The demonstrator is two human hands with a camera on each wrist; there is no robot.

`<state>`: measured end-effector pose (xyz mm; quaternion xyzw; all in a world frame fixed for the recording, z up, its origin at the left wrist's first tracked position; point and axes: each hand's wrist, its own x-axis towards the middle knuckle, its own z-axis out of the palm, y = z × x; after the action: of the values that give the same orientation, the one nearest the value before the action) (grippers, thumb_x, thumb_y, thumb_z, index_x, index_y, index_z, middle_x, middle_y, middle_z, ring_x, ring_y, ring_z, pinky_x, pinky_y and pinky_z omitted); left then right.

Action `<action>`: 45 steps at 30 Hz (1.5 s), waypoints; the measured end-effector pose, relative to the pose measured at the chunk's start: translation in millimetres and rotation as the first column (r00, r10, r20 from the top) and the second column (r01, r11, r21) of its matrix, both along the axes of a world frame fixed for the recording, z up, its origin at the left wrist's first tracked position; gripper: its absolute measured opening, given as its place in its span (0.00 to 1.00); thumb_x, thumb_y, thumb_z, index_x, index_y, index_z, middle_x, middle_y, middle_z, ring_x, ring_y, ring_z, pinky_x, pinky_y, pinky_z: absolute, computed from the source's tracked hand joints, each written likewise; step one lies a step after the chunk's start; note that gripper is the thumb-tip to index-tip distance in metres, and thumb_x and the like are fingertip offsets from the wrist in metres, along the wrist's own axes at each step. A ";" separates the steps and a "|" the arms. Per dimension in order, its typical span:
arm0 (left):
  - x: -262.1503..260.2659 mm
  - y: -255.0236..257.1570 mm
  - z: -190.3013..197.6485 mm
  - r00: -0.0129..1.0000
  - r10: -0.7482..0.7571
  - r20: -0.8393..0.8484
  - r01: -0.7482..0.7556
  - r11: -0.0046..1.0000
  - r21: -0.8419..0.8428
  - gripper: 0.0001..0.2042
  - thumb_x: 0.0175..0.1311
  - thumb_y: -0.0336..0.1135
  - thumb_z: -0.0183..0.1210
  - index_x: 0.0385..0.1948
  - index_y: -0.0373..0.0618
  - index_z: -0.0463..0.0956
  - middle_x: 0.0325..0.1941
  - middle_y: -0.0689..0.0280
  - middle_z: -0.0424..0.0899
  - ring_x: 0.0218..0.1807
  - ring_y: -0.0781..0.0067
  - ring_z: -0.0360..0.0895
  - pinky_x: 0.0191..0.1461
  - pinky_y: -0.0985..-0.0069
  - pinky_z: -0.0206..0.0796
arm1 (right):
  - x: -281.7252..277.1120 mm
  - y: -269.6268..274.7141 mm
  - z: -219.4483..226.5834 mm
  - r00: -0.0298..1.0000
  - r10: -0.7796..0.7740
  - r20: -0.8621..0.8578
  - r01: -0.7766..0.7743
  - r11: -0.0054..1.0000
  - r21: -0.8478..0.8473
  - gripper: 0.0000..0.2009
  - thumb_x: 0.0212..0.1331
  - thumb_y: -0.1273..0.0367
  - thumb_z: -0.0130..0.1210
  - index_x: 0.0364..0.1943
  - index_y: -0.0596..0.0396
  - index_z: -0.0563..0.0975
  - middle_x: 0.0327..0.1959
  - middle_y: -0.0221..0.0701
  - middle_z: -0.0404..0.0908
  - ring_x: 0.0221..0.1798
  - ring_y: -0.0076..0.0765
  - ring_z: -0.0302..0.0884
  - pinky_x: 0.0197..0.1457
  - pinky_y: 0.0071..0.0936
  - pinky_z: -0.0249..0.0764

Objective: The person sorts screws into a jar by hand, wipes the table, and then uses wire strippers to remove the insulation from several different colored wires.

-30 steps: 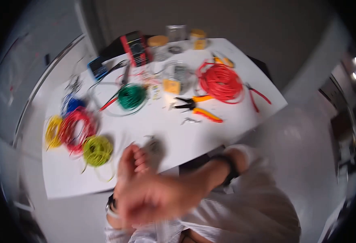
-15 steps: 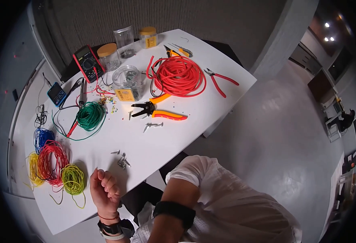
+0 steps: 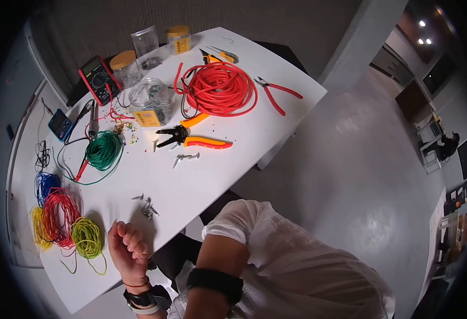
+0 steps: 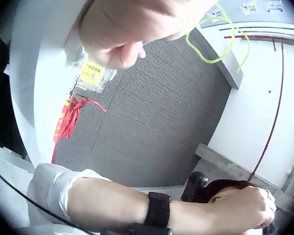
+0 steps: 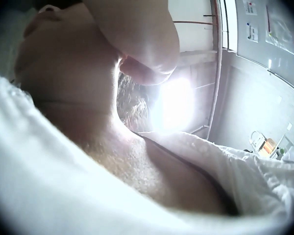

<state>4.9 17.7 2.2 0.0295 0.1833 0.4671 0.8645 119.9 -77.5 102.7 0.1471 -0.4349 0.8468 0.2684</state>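
My left hand [image 3: 129, 247] is by the table's near edge, palm up with loosely curled fingers and nothing in them. Just beyond it lie several loose screws [image 3: 147, 207], and a yellow-green wire coil [image 3: 87, 237] sits to its left. My right forearm is bent up toward the camera, so the hand is outside the head view. In the left wrist view the right hand [image 4: 247, 208] is beside a dark object, its fingers bent; whether it grips anything is unclear. In the right wrist view that hand [image 5: 137, 41] is near a bare neck.
On the white table [image 3: 153, 181] are a red cable coil [image 3: 220, 89], wire strippers [image 3: 207, 142], red-handled cutters [image 3: 276, 95], a green coil [image 3: 104, 151], a multimeter [image 3: 99, 80] and jars, one of them open [image 3: 151, 101]. Red, blue and yellow wire coils lie at left.
My right hand, earlier in front of the left forearm, has risen out of the head view. The left hand stays loosely curled by the table edge while the head view has shifted.
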 end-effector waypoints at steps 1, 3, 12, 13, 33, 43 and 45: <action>0.7 -0.2 0.7 1.000 0.003 0.007 -0.003 1.000 0.003 0.12 0.67 0.38 0.39 0.23 0.46 0.61 0.17 0.72 0.56 0.17 0.83 0.52 0.13 0.86 0.42 | -1.9 -1.3 -3.0 1.000 -0.021 0.009 0.021 1.000 0.006 0.15 0.64 0.60 0.44 0.31 0.58 0.73 0.19 0.25 0.73 0.22 0.16 0.68 0.28 0.15 0.67; 0.7 0.1 -0.1 1.000 -0.002 -0.001 0.002 1.000 0.009 0.12 0.67 0.38 0.39 0.23 0.46 0.61 0.17 0.72 0.56 0.17 0.83 0.52 0.13 0.86 0.42 | -2.6 -1.5 -6.3 0.998 -0.060 0.029 0.059 0.998 0.017 0.15 0.64 0.59 0.44 0.31 0.57 0.73 0.19 0.25 0.73 0.21 0.16 0.68 0.28 0.15 0.67; -0.4 -0.1 -3.3 1.000 -0.004 -0.007 0.004 0.999 0.054 0.12 0.68 0.38 0.39 0.24 0.46 0.61 0.17 0.72 0.55 0.17 0.83 0.52 0.12 0.87 0.41 | -0.7 -1.9 -21.3 0.971 -0.194 0.139 0.185 0.980 0.078 0.17 0.64 0.58 0.43 0.30 0.57 0.73 0.16 0.24 0.71 0.19 0.16 0.67 0.26 0.15 0.66; -1.4 -0.2 -4.0 1.000 -0.010 -0.009 0.011 0.998 0.070 0.11 0.68 0.38 0.39 0.24 0.46 0.61 0.17 0.72 0.56 0.17 0.83 0.52 0.12 0.87 0.41 | 6.8 4.0 -21.5 0.968 -0.205 0.148 0.194 0.977 0.086 0.17 0.64 0.57 0.43 0.30 0.57 0.73 0.15 0.24 0.71 0.19 0.16 0.67 0.26 0.15 0.66; -6.6 -11.0 -0.1 0.979 -0.127 0.157 0.129 0.992 -0.002 0.13 0.67 0.38 0.39 0.36 0.38 0.69 0.22 0.69 0.61 0.21 0.80 0.57 0.16 0.86 0.49 | 170.1 135.2 -52.4 -0.112 -0.990 -0.081 -0.065 -0.074 0.995 0.09 0.49 0.69 0.55 0.34 0.55 0.74 0.33 0.37 0.76 0.34 0.40 0.76 0.38 0.34 0.73; 13.3 -10.7 18.3 0.992 -0.094 -0.090 0.096 0.995 0.021 0.12 0.64 0.37 0.44 0.40 0.37 0.68 0.29 0.65 0.67 0.27 0.76 0.64 0.28 0.83 0.62 | 155.0 149.2 -67.7 -0.056 -0.992 -0.112 -0.497 -0.070 0.865 0.07 0.45 0.78 0.48 0.30 0.60 0.73 0.28 0.45 0.74 0.34 0.49 0.75 0.37 0.39 0.72; 13.7 -8.5 16.0 0.989 -0.106 -0.100 0.110 0.993 0.039 0.12 0.64 0.36 0.44 0.40 0.37 0.68 0.30 0.64 0.69 0.29 0.74 0.67 0.32 0.80 0.65 | 153.1 154.4 -66.8 -0.067 -0.997 -0.037 -0.509 0.002 0.861 0.07 0.45 0.78 0.47 0.31 0.59 0.73 0.29 0.45 0.74 0.33 0.50 0.74 0.37 0.40 0.72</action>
<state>18.6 9.2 18.3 0.0817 0.2131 0.4215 0.8776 272.9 76.9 35.9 -0.4847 -0.8736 0.0082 0.0427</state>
